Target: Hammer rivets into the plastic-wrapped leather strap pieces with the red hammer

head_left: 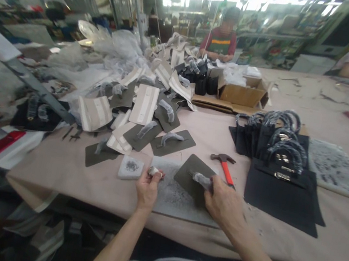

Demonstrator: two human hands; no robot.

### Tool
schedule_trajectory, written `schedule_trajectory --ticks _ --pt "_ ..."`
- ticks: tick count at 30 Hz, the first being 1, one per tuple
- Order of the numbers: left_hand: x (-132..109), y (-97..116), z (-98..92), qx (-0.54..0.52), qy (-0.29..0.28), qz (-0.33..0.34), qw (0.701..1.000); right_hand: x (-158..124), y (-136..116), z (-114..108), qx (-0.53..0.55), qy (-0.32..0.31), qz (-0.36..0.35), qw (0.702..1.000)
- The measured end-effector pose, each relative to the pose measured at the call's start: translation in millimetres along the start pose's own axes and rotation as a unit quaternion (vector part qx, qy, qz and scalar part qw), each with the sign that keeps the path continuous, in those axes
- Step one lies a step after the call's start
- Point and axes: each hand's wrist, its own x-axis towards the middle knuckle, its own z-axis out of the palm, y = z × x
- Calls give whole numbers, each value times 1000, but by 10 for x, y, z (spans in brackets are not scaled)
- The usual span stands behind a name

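My left hand (148, 185) is closed in a pinch on a small whitish piece (154, 171) just above the grey work slab (176, 198). My right hand (223, 201) is closed on a grey flat panel (191, 174) with a wrapped handle (202, 180), holding it down on the slab. A small white block (131, 167) holding dark bits sits left of my left hand. A hammer with a red handle (226, 169) lies just beyond my right hand.
Several more grey panels with wrapped handles (172, 141) and beige pieces (144, 104) are piled at centre left. Black bags with handles (281, 163) are stacked at right, a cardboard box (242, 93) behind. Two people work at the far side.
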Motion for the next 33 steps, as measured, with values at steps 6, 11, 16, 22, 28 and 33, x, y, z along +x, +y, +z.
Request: schedule_trajectory --ticks 6,11,16,22,28,33 --pt "1 10 26 48 -66 4 997 -255 -211 451 159 -90 73 980" --pt "-18 12 275 97 -185 17 978 -368 -295 706 221 -69 109 967" --pt "-2 -98 570 88 -268 3 959 -430 -258 855 266 -3 69 961" --pt "-10 -174 596 103 -308 -7 946 -417 -265 720 252 -74 40 964" --pt "-41 -106 623 135 -315 9 939 -399 -212 648 311 -112 65 942" --pt "-68 -78 657 157 -320 15 934 -406 -209 673 312 -115 74 940"
